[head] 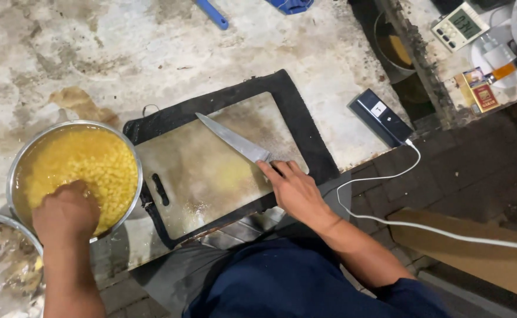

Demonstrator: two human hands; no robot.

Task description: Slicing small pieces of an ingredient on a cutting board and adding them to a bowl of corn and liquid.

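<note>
The right hand [294, 189] gripped the handle of a knife [234, 139] at the cutting board's [205, 176] right edge, the blade's long axis running away toward the board's far-left corner. The left hand [65, 213], fingers buried so its grip was unclear, sat in the yellow kernels [88, 165] of a metal bowl [130, 154] just off the board's left edge.

a stained, pale desk [152, 47] carries a black mat [305, 123] near its front edge. left of the mat stands a metal bowl [18, 162] of yellow kernels; right of it lies a dark power bank [382, 118]; beyond it, a blue tool [212, 14].
</note>
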